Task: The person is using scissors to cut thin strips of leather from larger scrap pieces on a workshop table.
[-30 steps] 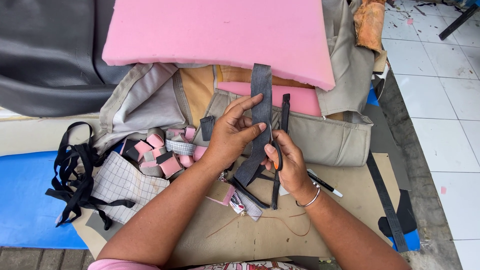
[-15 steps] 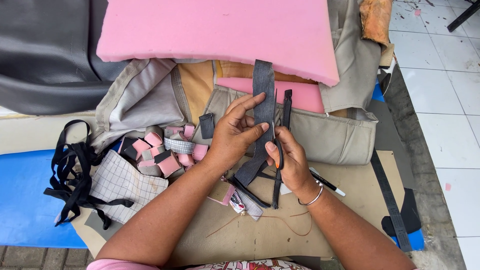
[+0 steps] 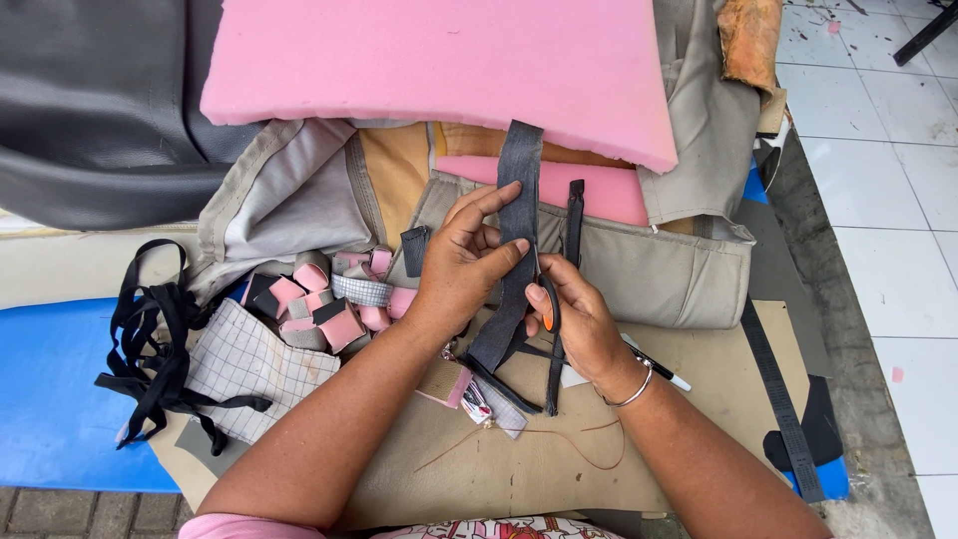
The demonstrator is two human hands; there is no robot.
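My left hand (image 3: 461, 262) pinches a long dark grey fabric strip (image 3: 518, 170) that runs upright over the beige padded cover (image 3: 659, 269). My right hand (image 3: 579, 319) grips scissors with orange handles (image 3: 548, 317), their blades against the strip's right edge. A narrower black strip (image 3: 574, 215) hangs just right of the scissors and trails down past my right wrist. Both hands are close together, almost touching, over the brown work surface (image 3: 519, 479).
A thick pink foam slab (image 3: 439, 65) lies at the back over grey leatherette (image 3: 90, 110). Pink foam scraps (image 3: 319, 299), checked cloth (image 3: 244, 364) and tangled black straps (image 3: 150, 339) sit left. A pen (image 3: 664, 371) and a black webbing strip (image 3: 783, 414) lie right; tiled floor beyond.
My hands have barely shifted. The scissors have edged slightly along the grey strip.
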